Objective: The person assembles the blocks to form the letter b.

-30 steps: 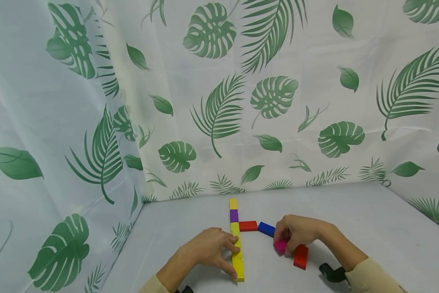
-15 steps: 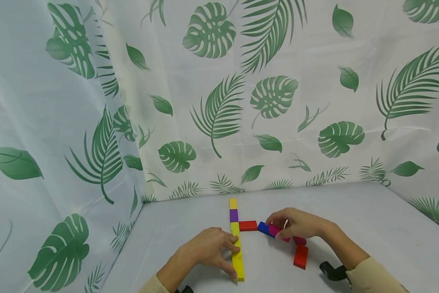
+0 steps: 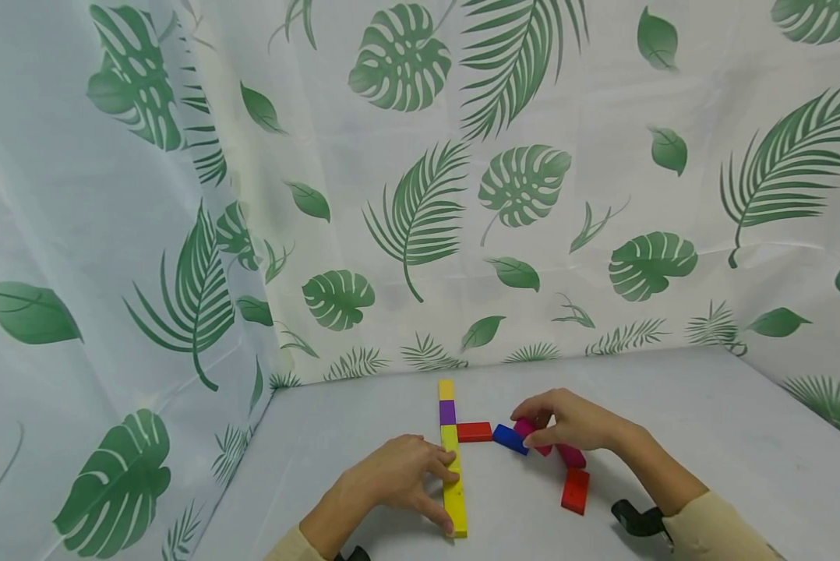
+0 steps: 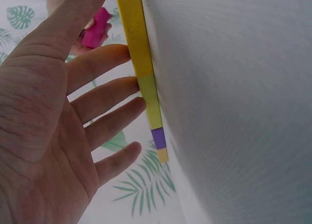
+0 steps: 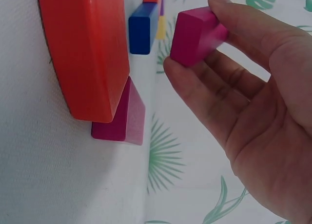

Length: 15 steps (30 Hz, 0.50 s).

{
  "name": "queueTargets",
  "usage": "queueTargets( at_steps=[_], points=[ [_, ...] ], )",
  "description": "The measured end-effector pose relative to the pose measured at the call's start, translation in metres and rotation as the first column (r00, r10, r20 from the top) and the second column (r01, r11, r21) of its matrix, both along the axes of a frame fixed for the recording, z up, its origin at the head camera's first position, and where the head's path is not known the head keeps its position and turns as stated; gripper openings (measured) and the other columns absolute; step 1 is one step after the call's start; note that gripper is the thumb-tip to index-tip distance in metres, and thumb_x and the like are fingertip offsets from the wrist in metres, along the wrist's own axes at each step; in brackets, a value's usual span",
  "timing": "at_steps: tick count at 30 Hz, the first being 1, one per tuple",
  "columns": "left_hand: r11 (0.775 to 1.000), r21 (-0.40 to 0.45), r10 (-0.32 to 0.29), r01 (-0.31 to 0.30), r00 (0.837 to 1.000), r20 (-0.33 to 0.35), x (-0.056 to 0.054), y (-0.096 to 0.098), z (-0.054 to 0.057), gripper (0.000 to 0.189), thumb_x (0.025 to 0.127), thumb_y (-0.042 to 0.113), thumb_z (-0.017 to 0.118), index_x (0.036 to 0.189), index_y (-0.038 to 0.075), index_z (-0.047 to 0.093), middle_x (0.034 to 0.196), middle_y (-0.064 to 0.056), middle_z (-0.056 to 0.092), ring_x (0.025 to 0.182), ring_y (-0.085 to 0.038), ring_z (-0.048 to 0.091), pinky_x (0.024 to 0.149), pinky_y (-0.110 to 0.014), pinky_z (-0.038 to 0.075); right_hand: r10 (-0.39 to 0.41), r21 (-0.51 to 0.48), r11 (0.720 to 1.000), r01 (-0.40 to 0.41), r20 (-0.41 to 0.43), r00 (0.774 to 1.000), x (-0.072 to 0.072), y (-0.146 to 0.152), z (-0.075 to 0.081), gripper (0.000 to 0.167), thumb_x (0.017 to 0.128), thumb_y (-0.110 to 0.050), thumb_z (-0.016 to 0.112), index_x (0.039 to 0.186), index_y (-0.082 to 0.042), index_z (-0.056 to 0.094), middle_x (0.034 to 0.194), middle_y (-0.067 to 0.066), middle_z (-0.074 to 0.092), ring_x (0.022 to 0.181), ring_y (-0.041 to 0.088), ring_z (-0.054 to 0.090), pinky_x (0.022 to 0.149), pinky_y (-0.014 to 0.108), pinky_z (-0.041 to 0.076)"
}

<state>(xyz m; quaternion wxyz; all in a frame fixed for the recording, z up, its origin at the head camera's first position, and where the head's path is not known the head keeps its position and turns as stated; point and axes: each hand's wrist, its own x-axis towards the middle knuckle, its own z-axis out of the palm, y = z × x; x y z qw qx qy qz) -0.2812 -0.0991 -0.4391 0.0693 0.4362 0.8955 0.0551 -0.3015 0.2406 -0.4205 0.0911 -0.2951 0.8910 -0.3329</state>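
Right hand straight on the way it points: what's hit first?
Probably the blue block, just ahead of the magenta block the right hand pinches; height is unclear, so it may pass over.

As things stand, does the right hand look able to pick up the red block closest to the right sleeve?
Probably not: the right hand pinches a magenta block, which it would likely need to release first. Nothing lies on top of the red block, though.
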Motion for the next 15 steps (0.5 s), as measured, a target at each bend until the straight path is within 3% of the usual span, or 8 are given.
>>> queueTargets(
  at_steps=[8,15],
  points=[
    [1.000,0.001,-0.002,0.002,1.000,0.006,0.0007,0.0006,0.0015,0.069,0.074,0.075,0.078,0.131,0.038,0.071,0.146,0.012,0.062,0.137,-0.004,0.056,0.121,-0.043,0.042,-0.043,0.029,0.999,0.044,-0.033,0.999,0.0008,0.0007,0.0020,0.041,0.086,-0.029,0.087,0.120,-0.012,0.073,0.098,-0.005,0.071,0.092,0.015,0.065,0.074,0.024,0.060],
    [1.000,-0.001,0.004,-0.004,1.000,0.012,0.0008,0.0008,0.0017,0.068,0.074,0.075,0.079,0.131,0.038,0.071,0.146,0.013,0.062,0.136,-0.004,0.057,0.120,-0.043,0.042,-0.077,0.030,0.997,0.076,0.027,0.997,0.0002,0.0020,-0.0013,0.040,0.084,-0.029,0.088,0.117,-0.012,0.073,0.103,-0.001,0.070,0.088,0.018,0.067,0.069,0.030,0.063]
  ],
)
